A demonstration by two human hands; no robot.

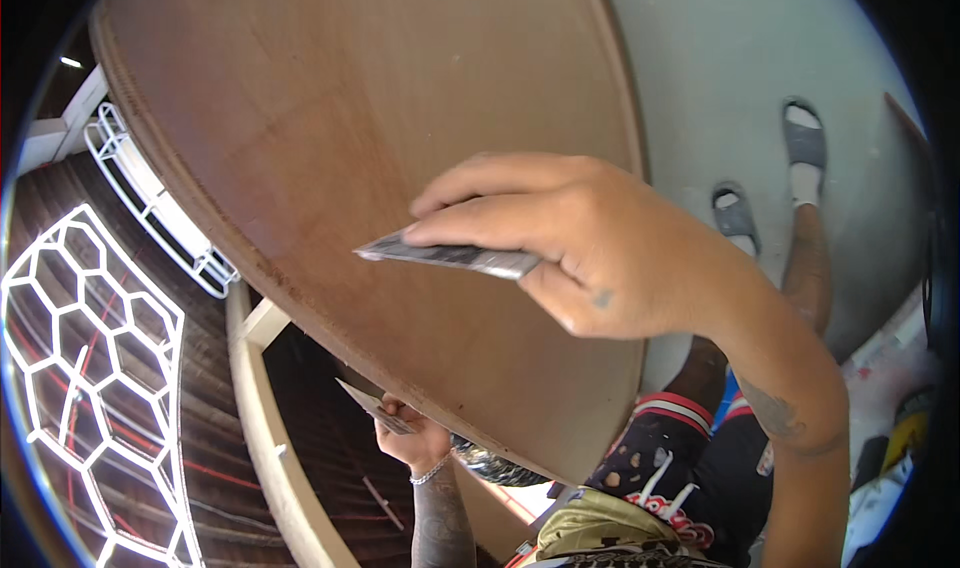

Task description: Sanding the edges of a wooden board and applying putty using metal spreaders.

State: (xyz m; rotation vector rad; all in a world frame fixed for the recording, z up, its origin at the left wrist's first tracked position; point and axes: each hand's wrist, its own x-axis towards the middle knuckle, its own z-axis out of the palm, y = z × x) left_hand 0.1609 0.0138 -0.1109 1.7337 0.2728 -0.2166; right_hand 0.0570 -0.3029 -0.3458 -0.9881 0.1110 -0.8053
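My right hand (615,248) reaches in from the lower right and grips a thin, flat scraper (470,257). Its fingers lie over the top and its thumb is underneath. The scraper's tip is close above a large, smooth brown panel (470,88) with a curved rim; I cannot tell if it touches. Below the panel's lower left edge, my left hand (415,436), with a bracelet at the wrist, holds a second flat, thin plate (375,408), pale and grey, that looks like another scraper. Part of that hand is in shadow.
A pale beam (265,438) runs down beside the panel. Bright hexagonal light tubes (100,368) and a white frame (160,203) show at the left. On the right are a grey-green floor (740,58), my legs in grey sandals (735,208), and some clutter (885,458).
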